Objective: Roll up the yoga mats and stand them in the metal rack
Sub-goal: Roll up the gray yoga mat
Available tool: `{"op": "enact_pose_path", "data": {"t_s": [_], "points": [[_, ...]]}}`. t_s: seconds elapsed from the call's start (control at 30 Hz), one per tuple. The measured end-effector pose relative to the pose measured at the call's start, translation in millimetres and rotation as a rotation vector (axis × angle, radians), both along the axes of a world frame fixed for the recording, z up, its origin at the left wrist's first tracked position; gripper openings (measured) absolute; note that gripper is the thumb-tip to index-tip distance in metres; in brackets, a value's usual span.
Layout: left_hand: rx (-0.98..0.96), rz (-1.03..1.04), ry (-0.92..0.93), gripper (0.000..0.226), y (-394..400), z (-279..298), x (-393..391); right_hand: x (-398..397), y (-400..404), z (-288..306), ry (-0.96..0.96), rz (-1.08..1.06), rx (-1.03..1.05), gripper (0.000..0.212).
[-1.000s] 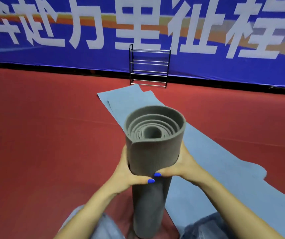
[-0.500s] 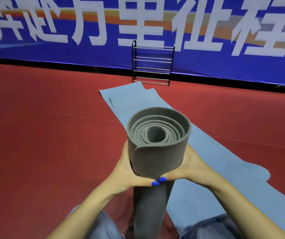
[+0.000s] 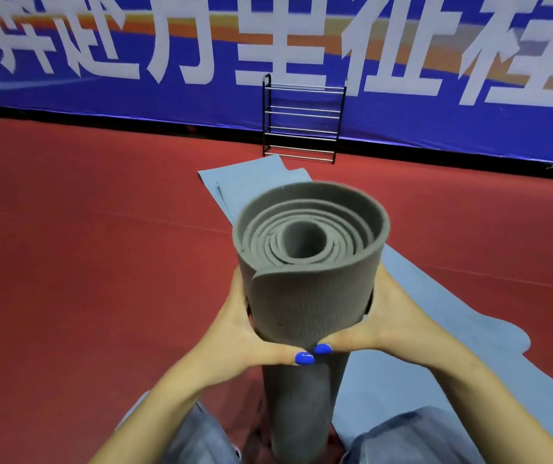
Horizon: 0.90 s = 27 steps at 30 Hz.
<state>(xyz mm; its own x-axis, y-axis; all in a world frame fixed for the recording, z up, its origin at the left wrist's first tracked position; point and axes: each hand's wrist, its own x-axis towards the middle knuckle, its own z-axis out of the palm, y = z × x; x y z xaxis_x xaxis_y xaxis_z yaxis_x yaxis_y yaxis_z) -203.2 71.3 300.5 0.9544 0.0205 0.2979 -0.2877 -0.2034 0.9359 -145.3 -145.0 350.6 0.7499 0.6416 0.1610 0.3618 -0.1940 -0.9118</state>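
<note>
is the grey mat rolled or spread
Rolled: the grey mat stands upright, its spiral end showing, gripped by left hand and right hand.

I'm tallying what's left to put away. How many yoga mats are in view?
3: one grey rolled mat held upright by the left hand and right hand, and two blue mats overlapping flat on the floor behind it. More may lie under them.
</note>
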Motion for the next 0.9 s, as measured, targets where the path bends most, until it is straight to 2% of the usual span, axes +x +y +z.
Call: {"op": "enact_pose_path", "data": {"t_s": [0.07, 0.13, 0.23, 0.33, 0.47, 0.53, 0.63, 0.7, 0.8, 0.9], "points": [[-0.018, -0.005, -0.012, 0.131, 2.1, -0.8, -0.2, 0.4, -1.9, -5.0, 0.033, 0.034, 0.018, 0.106], [0.009, 0.030, 0.038, 0.136, -4.5, -13.3, -0.4, 1.7, 3.9, -18.5, 0.059, 0.033, -0.051, 0.106], [0.001, 0.003, 0.103, 0.125, -7.7, -30.1, 2.4, 0.1, 11.6, -36.8, 0.110, -0.008, -0.074, 0.102], [0.054, -0.015, 0.052, 0.125, -6.0, -17.5, -2.6, -7.7, 10.2, -25.4, 0.099, -0.012, -0.041, 0.102], [-0.028, -0.051, 0.014, 0.125, 2.0, -13.9, -9.3, -7.0, -3.3, -14.5, 0.104, 0.061, 0.003, 0.104], [0.032, -0.038, 0.052, 0.124, -1.3, -21.7, -6.5, -6.0, 1.2, -23.0, 0.102, 0.055, -0.036, 0.105], [0.045, -0.035, 0.129, 0.117, -5.1, -30.8, 3.6, -3.6, 12.5, -40.6, 0.148, -0.033, -0.048, 0.096], [0.099, -0.050, 0.129, 0.121, -4.9, -24.3, 6.1, -2.7, 13.3, -36.8, 0.107, -0.046, -0.037, 0.092], [0.079, -0.069, 0.053, 0.125, -2.1, -12.1, 0.9, -4.3, 2.1, -20.6, 0.099, -0.030, -0.033, 0.098], [0.026, -0.109, 0.037, 0.117, -2.8, -18.1, -3.6, -1.1, 0.0, -28.3, 0.090, -0.003, -0.070, 0.105]]}}
